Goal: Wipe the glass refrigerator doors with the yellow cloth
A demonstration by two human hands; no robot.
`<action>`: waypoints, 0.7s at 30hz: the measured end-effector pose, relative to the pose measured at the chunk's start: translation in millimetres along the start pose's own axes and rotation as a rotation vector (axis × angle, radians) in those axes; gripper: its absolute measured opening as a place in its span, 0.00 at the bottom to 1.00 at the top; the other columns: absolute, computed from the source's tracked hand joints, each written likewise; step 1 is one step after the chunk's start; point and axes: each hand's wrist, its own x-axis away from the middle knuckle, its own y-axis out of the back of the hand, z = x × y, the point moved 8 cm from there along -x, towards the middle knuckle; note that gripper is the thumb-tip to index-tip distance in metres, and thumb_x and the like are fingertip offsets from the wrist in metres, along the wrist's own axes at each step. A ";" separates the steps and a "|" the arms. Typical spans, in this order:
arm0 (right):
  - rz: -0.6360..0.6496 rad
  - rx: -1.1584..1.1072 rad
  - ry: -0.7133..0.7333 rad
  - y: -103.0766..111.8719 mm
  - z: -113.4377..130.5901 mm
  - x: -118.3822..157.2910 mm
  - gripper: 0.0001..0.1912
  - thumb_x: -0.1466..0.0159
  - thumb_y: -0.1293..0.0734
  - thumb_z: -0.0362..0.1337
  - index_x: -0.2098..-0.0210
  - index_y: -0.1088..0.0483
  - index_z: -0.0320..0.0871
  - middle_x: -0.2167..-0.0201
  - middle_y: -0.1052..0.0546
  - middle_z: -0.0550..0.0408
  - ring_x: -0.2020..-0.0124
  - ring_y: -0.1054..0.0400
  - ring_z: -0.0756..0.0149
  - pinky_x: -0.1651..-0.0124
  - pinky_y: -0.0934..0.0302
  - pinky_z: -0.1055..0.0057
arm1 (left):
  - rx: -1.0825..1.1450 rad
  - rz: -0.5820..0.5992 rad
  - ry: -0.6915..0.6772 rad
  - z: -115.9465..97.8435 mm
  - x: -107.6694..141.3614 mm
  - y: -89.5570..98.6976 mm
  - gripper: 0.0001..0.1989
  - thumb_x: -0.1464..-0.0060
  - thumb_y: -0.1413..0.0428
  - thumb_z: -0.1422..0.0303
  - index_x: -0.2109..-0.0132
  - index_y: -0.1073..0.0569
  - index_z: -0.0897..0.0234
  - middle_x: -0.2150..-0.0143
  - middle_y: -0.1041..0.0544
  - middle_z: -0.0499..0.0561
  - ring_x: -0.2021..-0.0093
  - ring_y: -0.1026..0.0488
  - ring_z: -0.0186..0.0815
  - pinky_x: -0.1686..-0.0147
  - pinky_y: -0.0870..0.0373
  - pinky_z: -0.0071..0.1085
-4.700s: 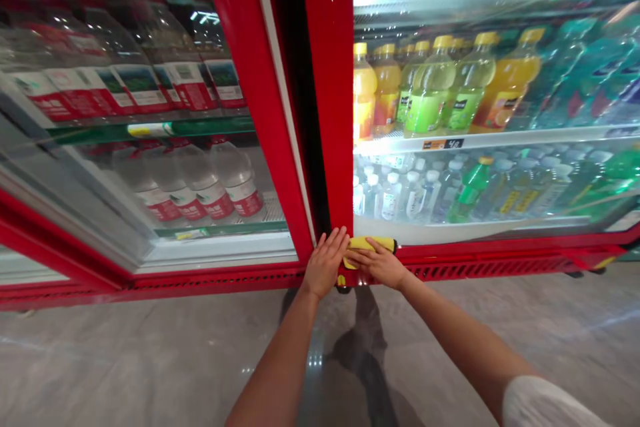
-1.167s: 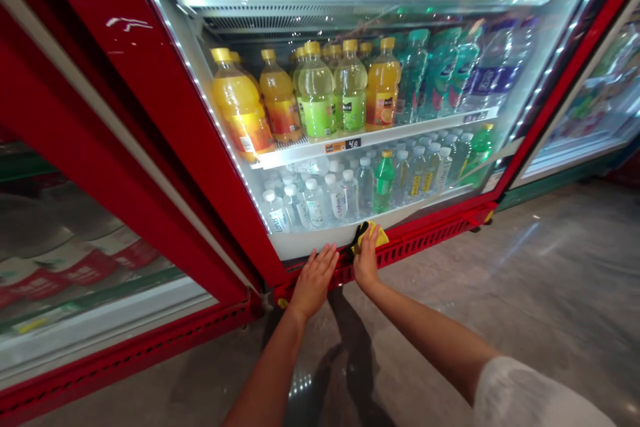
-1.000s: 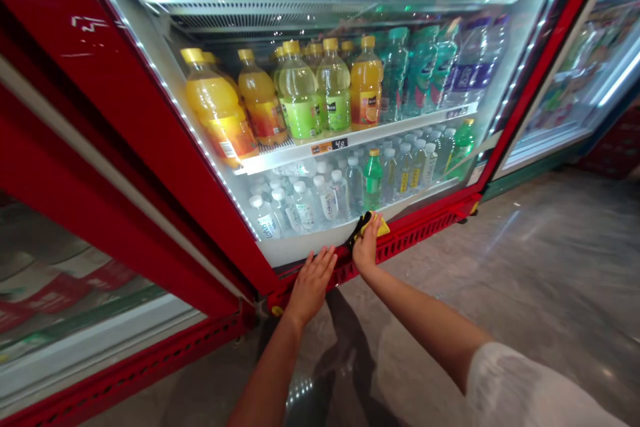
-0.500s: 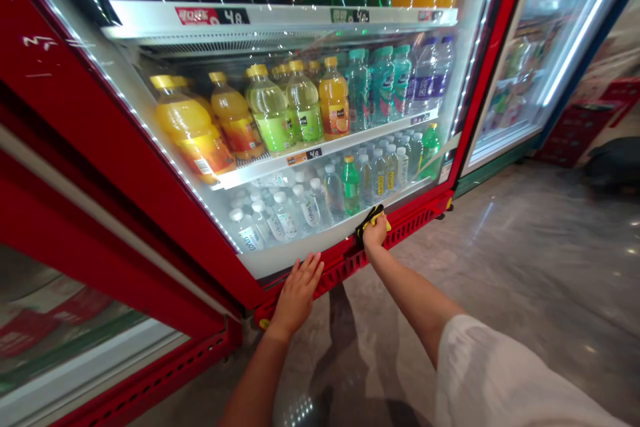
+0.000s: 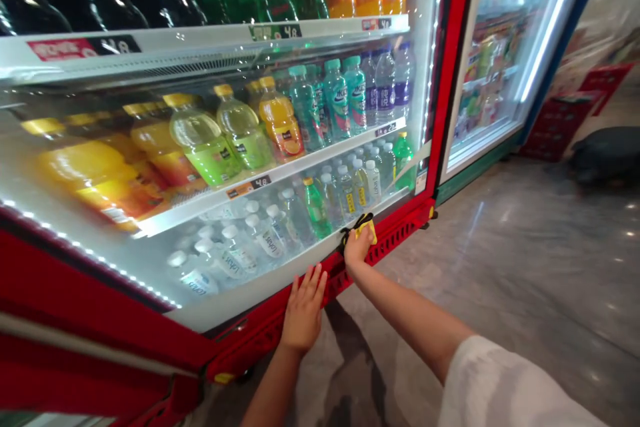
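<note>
Left hand (image 5: 304, 313): fingers spreading slightly and extending nearly straight, closing on nothing; resting palm-down on the red bottom rail (image 5: 270, 310) of the glass-fronted cooler.

Right hand (image 5: 356, 248): fingers bending and gripping a cloth; pressing at the same rail, farther along to the right. How tightly the fingertips are closing, one cannot tell, the cloth partly hiding them.

Cloth (image 5: 370, 231), one, yellow with black: lying bunched under and around the right hand, touching the rail just below the glass, its black part protruding to the left.

Clear water bottles (image 5: 233, 253): standing on the lowest level behind the glass, one green bottle (image 5: 316, 210) standing among them.

Yellow-capped juice bottles (image 5: 205, 147): standing on the shelf above.

Floor (image 5: 480, 267), grey, shiny: extending below the rail, reflecting lights.
</note>
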 end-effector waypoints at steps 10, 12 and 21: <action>-0.056 -0.233 -0.089 3.4 -27.2 -10.5 0.42 0.36 0.48 0.26 0.24 0.66 0.36 0.25 0.54 0.35 0.23 0.61 0.56 0.25 0.62 0.45 | -0.007 0.072 0.027 -17.0 -49.4 -51.5 0.42 0.44 0.51 0.76 0.24 0.53 0.62 0.23 0.50 0.53 0.23 0.54 0.44 0.26 0.54 0.50; -0.031 -0.233 -0.089 -2.5 -21.9 -10.8 0.42 0.37 0.47 0.26 0.25 0.62 0.36 0.24 0.55 0.36 0.23 0.63 0.56 0.25 0.60 0.44 | -0.020 0.063 0.046 -19.4 -53.1 -57.7 0.43 0.44 0.50 0.76 0.24 0.53 0.63 0.24 0.49 0.54 0.23 0.54 0.44 0.26 0.55 0.50; 0.007 -0.204 -0.119 10.0 -37.7 -29.1 0.42 0.38 0.48 0.24 0.25 0.58 0.36 0.23 0.59 0.37 0.22 0.71 0.57 0.25 0.62 0.42 | -0.029 0.086 0.066 -23.6 -69.9 -62.1 0.42 0.44 0.52 0.77 0.24 0.54 0.62 0.24 0.48 0.53 0.24 0.52 0.45 0.26 0.56 0.52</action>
